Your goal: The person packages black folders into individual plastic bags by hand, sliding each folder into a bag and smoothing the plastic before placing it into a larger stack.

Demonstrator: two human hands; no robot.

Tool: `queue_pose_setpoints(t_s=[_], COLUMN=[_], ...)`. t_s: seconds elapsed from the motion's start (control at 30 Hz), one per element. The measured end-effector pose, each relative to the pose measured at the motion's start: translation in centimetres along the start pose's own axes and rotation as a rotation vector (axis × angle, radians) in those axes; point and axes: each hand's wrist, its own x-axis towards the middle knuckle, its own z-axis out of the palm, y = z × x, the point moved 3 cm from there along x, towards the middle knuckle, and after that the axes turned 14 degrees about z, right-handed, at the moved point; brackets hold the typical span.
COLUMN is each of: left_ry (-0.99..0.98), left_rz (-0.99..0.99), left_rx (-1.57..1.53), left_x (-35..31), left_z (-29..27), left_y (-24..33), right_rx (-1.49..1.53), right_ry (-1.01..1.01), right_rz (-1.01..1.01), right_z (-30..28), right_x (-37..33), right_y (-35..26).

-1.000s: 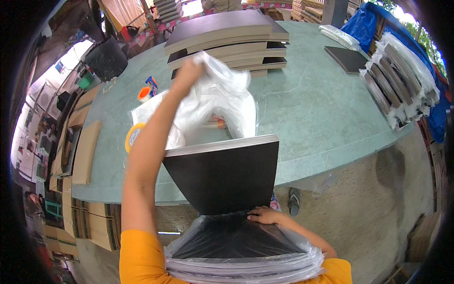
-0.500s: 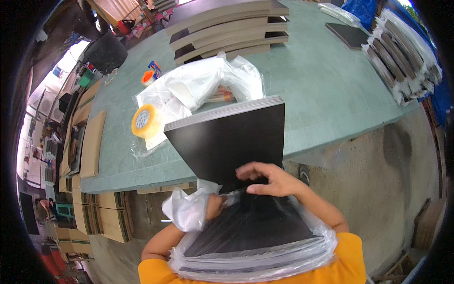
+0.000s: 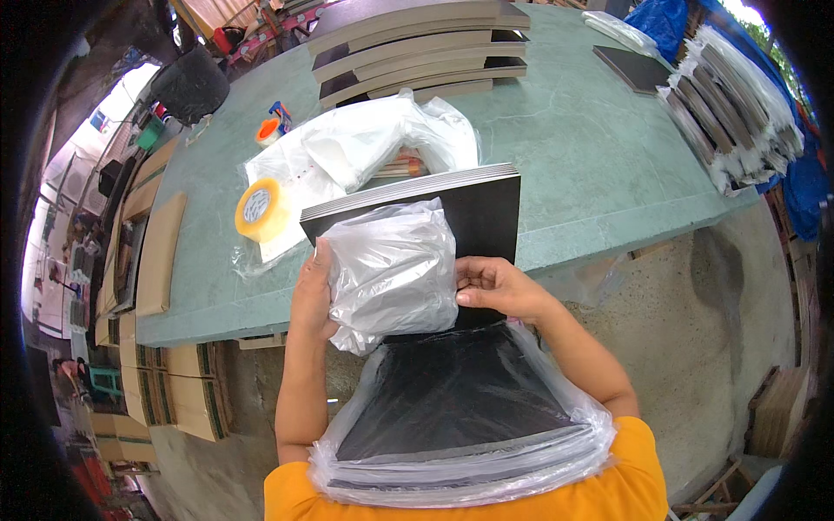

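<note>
A stack of black boards [image 3: 488, 213] with pale edges stands tilted by the table's near edge. In front of its far part, my left hand [image 3: 314, 282] holds a crumpled clear plastic bag [image 3: 391, 269], thumb along its left edge. My right hand [image 3: 497, 288] pinches the bag's right edge, fingers curled. Closer to my body, a black surface under clear plastic wrap [image 3: 469, 399] widens toward my chest, with layered, plastic-covered edges. Whether it belongs to the same stack, I cannot tell. The bag hides part of the boards and some of my left fingers.
On the green table [image 3: 591, 156] lie a white plastic sheet [image 3: 304, 156], a yellowish tape roll [image 3: 261, 208] and an orange tape dispenser [image 3: 268, 130]. Stacked boards [image 3: 417, 52] stand at the back, wrapped boards [image 3: 734, 108] at right. Brown cartons [image 3: 193, 404] sit below left.
The bunched bag has come up from the lower left and now spreads across the boards' face. My left hand rose with it; my right hand shifted slightly and closed on its edge.
</note>
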Motion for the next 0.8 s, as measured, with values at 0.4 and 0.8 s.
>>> queue_pose_setpoints(t_s=[0.4,0.8], left_ry=[-0.220,-0.555], left_rz=[0.451,0.342], left_rx=[0.954,0.877], left_x=[-3.0,-1.9], left_z=[2.4,5.6], left_y=[-0.6,-3.9], right_rx=[0.206,0.223], right_ry=[0.203,0.127], right_rz=[0.100,-0.001], right_z=[-0.9,-1.1], right_x=[0.7,1.1], right_y=[1.4,1.1])
